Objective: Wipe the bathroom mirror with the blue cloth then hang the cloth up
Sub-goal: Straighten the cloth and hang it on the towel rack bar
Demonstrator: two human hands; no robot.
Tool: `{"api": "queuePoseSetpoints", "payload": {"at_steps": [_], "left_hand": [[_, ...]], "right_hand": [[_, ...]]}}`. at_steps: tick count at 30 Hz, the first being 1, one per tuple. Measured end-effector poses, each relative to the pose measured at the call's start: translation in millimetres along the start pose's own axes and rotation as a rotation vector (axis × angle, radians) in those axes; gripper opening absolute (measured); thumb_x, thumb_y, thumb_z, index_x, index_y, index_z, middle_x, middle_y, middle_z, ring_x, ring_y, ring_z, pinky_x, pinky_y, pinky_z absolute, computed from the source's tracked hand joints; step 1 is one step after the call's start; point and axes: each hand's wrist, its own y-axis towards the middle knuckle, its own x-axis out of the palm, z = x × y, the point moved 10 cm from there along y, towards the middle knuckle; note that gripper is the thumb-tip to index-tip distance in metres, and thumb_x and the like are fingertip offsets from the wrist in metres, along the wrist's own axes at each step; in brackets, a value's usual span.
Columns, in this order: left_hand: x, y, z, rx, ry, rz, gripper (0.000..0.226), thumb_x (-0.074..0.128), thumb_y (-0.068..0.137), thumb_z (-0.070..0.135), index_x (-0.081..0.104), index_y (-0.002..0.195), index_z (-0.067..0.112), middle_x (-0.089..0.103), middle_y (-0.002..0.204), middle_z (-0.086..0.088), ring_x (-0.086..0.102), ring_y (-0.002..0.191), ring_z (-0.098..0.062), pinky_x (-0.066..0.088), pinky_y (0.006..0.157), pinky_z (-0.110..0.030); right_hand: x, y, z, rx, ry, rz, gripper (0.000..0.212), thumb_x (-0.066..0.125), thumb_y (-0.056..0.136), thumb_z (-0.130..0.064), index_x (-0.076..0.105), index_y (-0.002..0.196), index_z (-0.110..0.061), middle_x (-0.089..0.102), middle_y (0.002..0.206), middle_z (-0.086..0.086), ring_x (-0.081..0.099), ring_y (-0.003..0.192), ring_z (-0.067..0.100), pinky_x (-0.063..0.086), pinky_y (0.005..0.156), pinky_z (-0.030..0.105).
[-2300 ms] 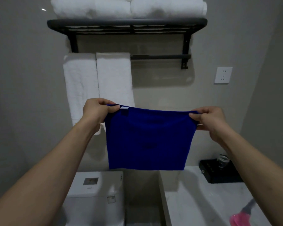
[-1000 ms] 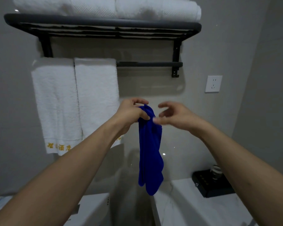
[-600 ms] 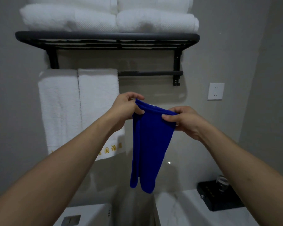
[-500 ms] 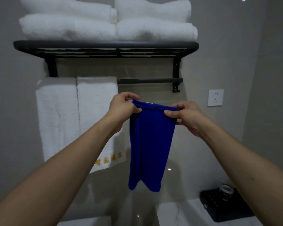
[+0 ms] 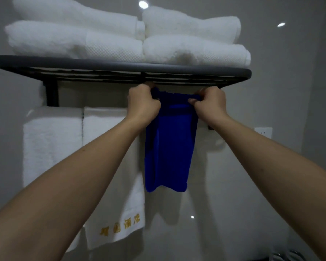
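Observation:
The blue cloth point(image 5: 169, 147), folded into a narrow strip, hangs down in front of the wall under the black towel rack point(image 5: 120, 67). My left hand point(image 5: 142, 104) grips its top left corner and my right hand point(image 5: 210, 104) grips its top right corner, both raised just beneath the rack's shelf. The rack's lower bar is hidden behind my hands and the cloth, so I cannot tell whether the cloth lies over it. The mirror is out of view.
Several folded white towels point(image 5: 105, 38) lie stacked on the rack's shelf. Two white towels point(image 5: 53, 144) hang from the bar left of the cloth, one with gold lettering. A wall socket point(image 5: 263, 132) sits to the right.
Both hands have lifted the cloth from chest height up to just under the rack's shelf. Before that the spread cloth was folded in half. The view has tilted upward.

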Motion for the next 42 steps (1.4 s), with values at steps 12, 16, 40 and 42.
{"api": "queuePoseSetpoints", "payload": {"at_steps": [12,16,40,42], "left_hand": [[59,7,23,0.114,0.391,-0.340,0.037,0.059,0.091,0.003,0.066,0.125,0.015,0.065,0.122,-0.010,0.062,0.112,-0.031,0.054,0.094,-0.042],[84,-13,21,0.080,0.266,-0.515,0.035,0.045,0.094,0.009,0.068,0.118,0.019,0.065,0.113,-0.003,0.061,0.102,-0.023,0.054,0.086,-0.038],[118,-5,4,-0.055,0.295,-0.685,0.068,0.022,0.102,0.067,0.059,0.137,0.023,0.054,0.143,-0.008,0.055,0.119,-0.029,0.036,0.100,-0.041],[118,-6,4,-0.040,0.301,-0.672,0.068,0.020,0.102,0.068,0.062,0.131,0.022,0.057,0.138,-0.008,0.056,0.118,-0.028,0.036,0.101,-0.041]], "right_hand": [[67,46,34,0.231,-0.524,-0.457,0.020,0.066,0.097,-0.028,0.062,0.101,-0.009,0.053,0.079,0.007,0.050,0.065,0.018,0.038,0.052,0.029],[66,46,37,0.231,-0.557,-0.493,0.017,0.060,0.101,-0.020,0.057,0.090,-0.008,0.054,0.079,0.006,0.049,0.065,0.016,0.036,0.053,0.027],[88,-72,61,0.537,1.496,-0.279,0.027,0.044,0.101,0.006,0.060,0.108,-0.014,0.063,0.061,-0.004,0.055,0.046,0.004,0.046,0.044,0.017],[87,-77,62,0.554,1.541,-0.288,0.022,0.046,0.101,0.003,0.059,0.095,-0.013,0.062,0.058,-0.004,0.054,0.045,0.005,0.046,0.044,0.017]]}}
